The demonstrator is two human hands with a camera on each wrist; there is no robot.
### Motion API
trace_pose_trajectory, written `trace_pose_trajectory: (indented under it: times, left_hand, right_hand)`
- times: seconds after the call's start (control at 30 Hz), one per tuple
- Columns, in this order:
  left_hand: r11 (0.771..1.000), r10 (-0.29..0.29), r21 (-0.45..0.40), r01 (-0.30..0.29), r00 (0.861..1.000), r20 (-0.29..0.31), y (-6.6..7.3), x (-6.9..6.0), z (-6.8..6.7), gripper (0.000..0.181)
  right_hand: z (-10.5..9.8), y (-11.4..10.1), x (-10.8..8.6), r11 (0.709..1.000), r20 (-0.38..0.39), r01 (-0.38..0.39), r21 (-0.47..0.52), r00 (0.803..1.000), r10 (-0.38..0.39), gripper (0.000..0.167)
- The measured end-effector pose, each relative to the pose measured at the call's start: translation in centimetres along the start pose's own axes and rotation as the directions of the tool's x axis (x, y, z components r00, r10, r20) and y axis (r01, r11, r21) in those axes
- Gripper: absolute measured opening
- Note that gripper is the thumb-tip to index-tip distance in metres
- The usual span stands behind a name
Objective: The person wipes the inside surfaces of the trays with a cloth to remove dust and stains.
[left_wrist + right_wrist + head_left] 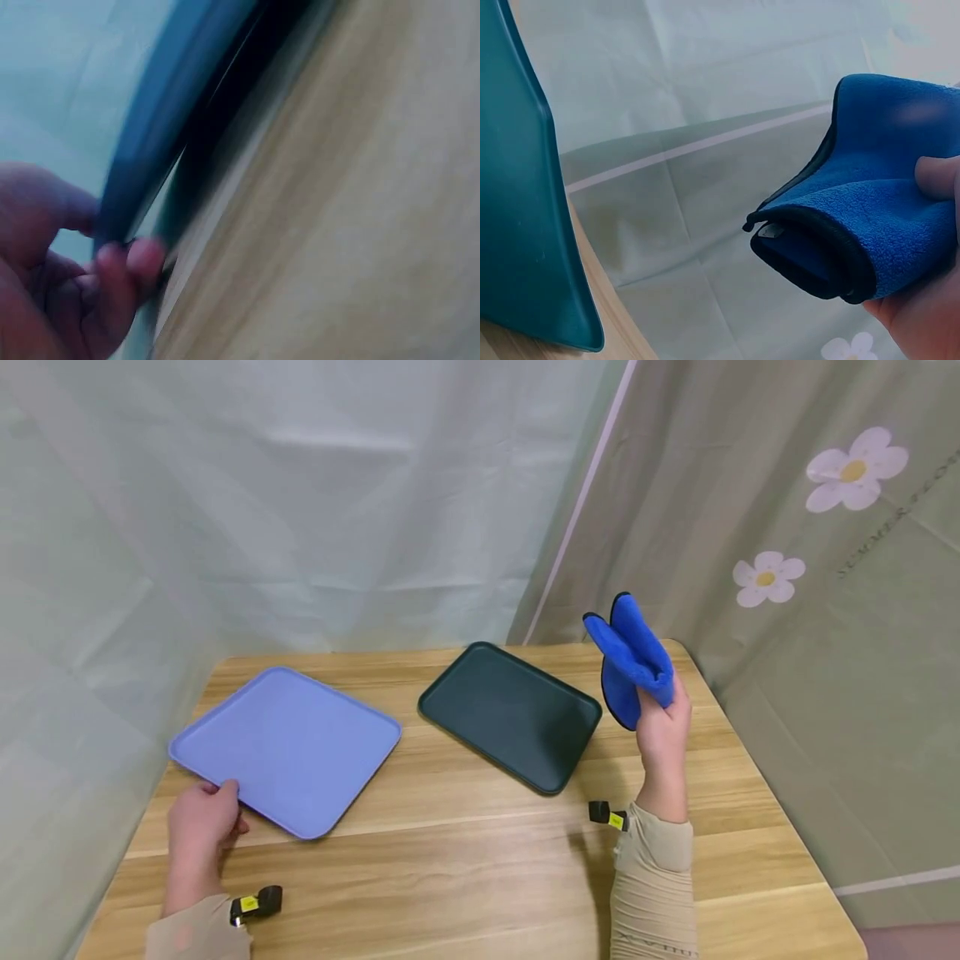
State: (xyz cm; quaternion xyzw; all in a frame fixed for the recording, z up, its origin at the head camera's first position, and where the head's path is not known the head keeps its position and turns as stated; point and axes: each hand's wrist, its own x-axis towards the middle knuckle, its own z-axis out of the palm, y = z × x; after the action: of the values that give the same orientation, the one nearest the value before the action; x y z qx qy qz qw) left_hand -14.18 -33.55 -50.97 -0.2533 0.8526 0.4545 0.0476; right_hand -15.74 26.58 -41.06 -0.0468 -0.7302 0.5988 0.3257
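A light blue tray (292,743) is at the left of the table, and my left hand (204,817) pinches its near left edge, thumb above and fingers below. In the left wrist view, the tray's rim (142,142) lies between thumb and fingertips, with a dark gap between it and the wood. My right hand (664,722) holds a folded blue cloth (633,652) with dark edging up in the air at the right. In the right wrist view, the thumb presses on the plush cloth (900,142). A dark green tray (513,714) lies flat between the hands, touched by neither.
The wooden table (450,877) ends against a pale curtain (360,527) at the back. Another curtain with printed flowers (855,472) hangs on the right. A small dark device with a yellow label (617,821) sits at each wrist.
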Motion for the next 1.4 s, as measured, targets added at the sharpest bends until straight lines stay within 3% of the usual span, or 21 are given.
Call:
trace_pose_trajectory:
  times: [0.03,0.07,0.13,0.23,0.33,0.47,0.7,0.93,1.03,1.23,1.3,1.4]
  left_hand:
    - [0.994,-0.024,-0.11,0.023,1.0,-0.011,0.0,0.2,0.1,0.042]
    - [0.973,-0.058,-0.223,0.052,0.998,-0.021,0.0,0.3,0.2,0.044]
    - [0.914,-0.099,-0.397,0.078,0.995,-0.034,0.2,0.6,0.4,0.055]
    - [0.842,-0.127,-0.536,0.065,0.989,-0.079,0.6,0.9,0.5,0.065]
    - [0.849,-0.125,-0.527,0.028,0.981,-0.149,0.9,0.9,0.4,0.065]
    - [0.879,-0.124,-0.476,0.001,0.966,-0.227,1.3,0.6,0.0,0.063]
    - [0.878,-0.078,-0.471,-0.087,0.944,-0.32,3.3,-0.5,-0.5,0.056]
    - [0.859,0.099,-0.409,-0.307,0.884,-0.457,7.5,-1.7,0.9,0.039]
    - [0.841,0.174,-0.387,-0.379,0.866,-0.47,9.0,-2.2,2.1,0.041]
    - [0.761,0.334,-0.393,-0.517,0.83,-0.446,11.3,-2.7,4.8,0.042]
    - [0.743,0.383,-0.375,-0.554,0.812,-0.439,11.9,-2.8,5.6,0.042]
    - [0.716,0.447,-0.358,-0.6,0.787,-0.425,12.9,-3.0,6.7,0.042]
  right_hand:
    - [0.0,0.0,0.0,1.0,0.003,-0.002,0.0,1.0,0.002,0.036]
    - [0.0,-0.1,0.0,1.0,0.005,-0.005,0.001,1.0,0.005,0.036]
    - [0.1,-0.1,-0.1,1.0,0.007,-0.008,0.0,1.0,0.008,0.035]
    - [0.2,-0.3,-0.1,1.0,0.016,-0.019,0.004,1.0,0.019,0.035]
    - [0.2,-0.5,-0.3,0.999,0.032,-0.035,0.019,0.999,0.034,0.034]
    - [0.3,-0.9,-0.5,0.994,0.037,-0.078,0.074,0.996,0.075,0.036]
    - [0.3,-2.0,-0.7,0.974,0.03,-0.157,0.162,0.988,0.154,0.038]
    - [1.1,-2.6,-0.7,0.911,0.053,-0.265,0.315,0.964,0.262,0.045]
    - [1.5,-2.7,-0.7,0.881,0.066,-0.301,0.365,0.952,0.298,0.049]
    - [2.6,-2.6,-0.6,0.824,0.049,-0.304,0.478,0.946,0.321,0.051]
    - [3.0,-2.7,-0.5,0.794,0.04,-0.297,0.53,0.944,0.327,0.052]
    - [3.6,-2.9,-0.4,0.725,0.029,-0.283,0.628,0.939,0.342,0.055]
